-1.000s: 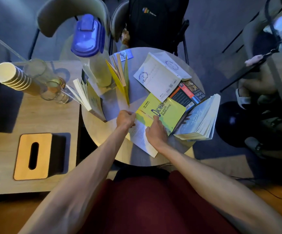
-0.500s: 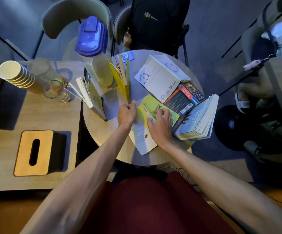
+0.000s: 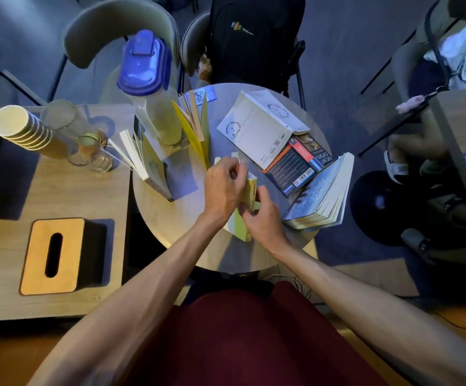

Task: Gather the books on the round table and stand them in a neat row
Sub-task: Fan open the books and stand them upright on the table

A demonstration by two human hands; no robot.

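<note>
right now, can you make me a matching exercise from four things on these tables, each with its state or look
Things:
1 yellow book
2 white book
3 jug
4 tissue box

States:
a has a blue lid
b lying flat
c held upright
d wooden top with a slot

Pairs: 1-c, 2-b, 3-a, 4-d

Round table looks like matt pale wood, books have glossy paper covers, jug is cloudy plastic, cups are paper.
</note>
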